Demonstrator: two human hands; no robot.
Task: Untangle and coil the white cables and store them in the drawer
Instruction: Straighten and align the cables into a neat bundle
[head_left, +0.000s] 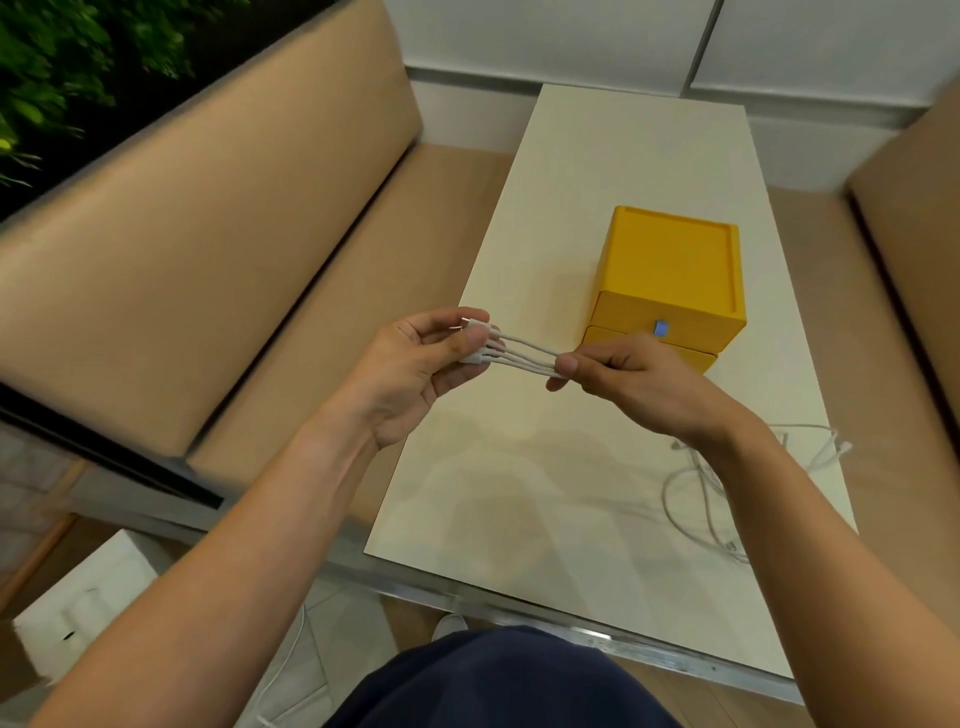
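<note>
Head view: a yellow drawer box (670, 275) stands on a cream table (571, 166), and both hands are raised just in front of it. The left hand (415, 364), in front of the box and to its left, has its grip closed on one end of a white cable bundle (524, 358). Thumb and fingers pinch several white plugs (480, 332) that lie side by side. From there four or so strands run tight toward the box front and into the right hand (623, 374). The right hand's grip is clenched on the other end of the strands, thumb on top and fingers curled under. That hand sits right before the box and covers part of the lower drawer (698, 358).

The upper drawer (670, 317) is closed and carries a small blue tab (661, 328). The lower drawer front stands a little further forward than the upper one; how far it is pulled out cannot be told.

Loose white cables (696, 499) lie in open loops on the table, nearer the person than the box and to its right, partly behind the right forearm.

Tan padded benches (234, 249) run along both sides of the table. On the floor, well to the near left of the box, sits a white carton (78, 608) with another white cord (291, 660) beside it.
</note>
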